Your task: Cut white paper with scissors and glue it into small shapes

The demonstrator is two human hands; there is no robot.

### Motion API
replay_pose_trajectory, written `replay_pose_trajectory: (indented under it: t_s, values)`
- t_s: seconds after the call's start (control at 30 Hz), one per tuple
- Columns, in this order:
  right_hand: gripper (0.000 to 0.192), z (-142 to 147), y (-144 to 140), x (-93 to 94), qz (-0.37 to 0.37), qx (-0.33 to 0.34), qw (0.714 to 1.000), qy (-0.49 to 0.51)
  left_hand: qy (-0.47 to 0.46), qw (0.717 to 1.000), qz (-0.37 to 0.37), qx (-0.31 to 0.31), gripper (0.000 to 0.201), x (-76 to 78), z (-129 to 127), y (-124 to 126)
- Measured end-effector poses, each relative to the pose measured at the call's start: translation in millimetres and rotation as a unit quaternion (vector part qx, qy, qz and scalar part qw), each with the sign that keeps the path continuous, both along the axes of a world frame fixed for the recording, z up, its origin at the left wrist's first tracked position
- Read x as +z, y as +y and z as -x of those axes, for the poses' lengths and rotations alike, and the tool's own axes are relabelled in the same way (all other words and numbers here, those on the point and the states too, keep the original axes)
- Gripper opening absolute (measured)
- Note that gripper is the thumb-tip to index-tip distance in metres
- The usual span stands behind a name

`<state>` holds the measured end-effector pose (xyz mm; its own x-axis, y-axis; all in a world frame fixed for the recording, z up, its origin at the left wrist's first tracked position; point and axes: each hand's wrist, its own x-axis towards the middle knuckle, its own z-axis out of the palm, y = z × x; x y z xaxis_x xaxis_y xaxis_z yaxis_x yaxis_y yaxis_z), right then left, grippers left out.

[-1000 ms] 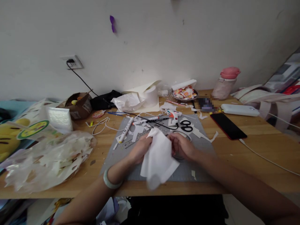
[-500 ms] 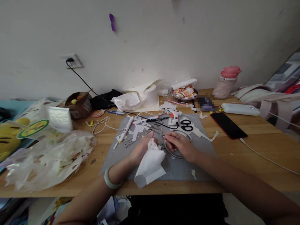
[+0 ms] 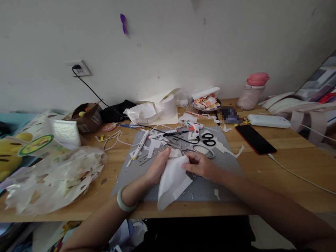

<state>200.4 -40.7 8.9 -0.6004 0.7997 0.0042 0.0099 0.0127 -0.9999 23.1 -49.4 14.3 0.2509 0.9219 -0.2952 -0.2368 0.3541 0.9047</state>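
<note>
Both hands pinch one white paper sheet (image 3: 173, 176) above the grey mat (image 3: 210, 189) at the table's near edge, left hand (image 3: 156, 168) and right hand (image 3: 199, 164) closed on its far corners; light, floppy, easily torn, best held by its edges.

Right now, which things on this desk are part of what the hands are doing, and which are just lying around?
In use: paper sheet, held by left hand and right hand, over the grey mat.

Lying about: scissors, glue gun, phone, pink bottle, bag of scraps.
</note>
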Motion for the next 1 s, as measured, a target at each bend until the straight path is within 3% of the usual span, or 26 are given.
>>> replay_pose_trajectory:
  t_s: [0.07, 0.17, 0.33, 0.5, 0.63, 0.83, 1.0]
  values:
    - [0.028, 1, -2, 0.2, -0.024, -0.018, 0.999, -0.019, -0.024, 1.0, -0.001, -0.014, 0.054, 1.9, -1, -3]
    - [0.022, 2, -2, -1.2, -0.045, -0.038, 0.998, -0.035, 0.019, 1.0, -0.01, -0.009, 0.045, 4.0, -3, -4]
    - [0.017, 2, -3, -2.0, -0.129, -0.067, 0.986, -0.077, 0.137, 0.986, -0.028, 0.091, 0.046, 4.0, -5, 3]
    - [0.024, 4, -7, 1.8, -0.182, -0.041, 0.978, -0.097, 0.148, 0.984, -0.02, 0.098, 0.051, 5.1, -4, 6]
    - [0.021, 5, -8, 0.0, -0.168, -0.049, 0.979, -0.107, 0.139, 0.989, -0.04, 0.027, 0.057, 1.1, -3, 1]
    - [0.017, 6, -8, -9.9, -0.167, -0.057, 0.978, -0.111, 0.014, 0.984, -0.118, -0.135, 0.07, -1.4, -6, -6]
    - [0.012, 6, -8, -8.7, -0.175, -0.068, 0.978, -0.094, 0.07, 0.963, -0.141, -0.218, 0.056, -1.0, -6, -3]
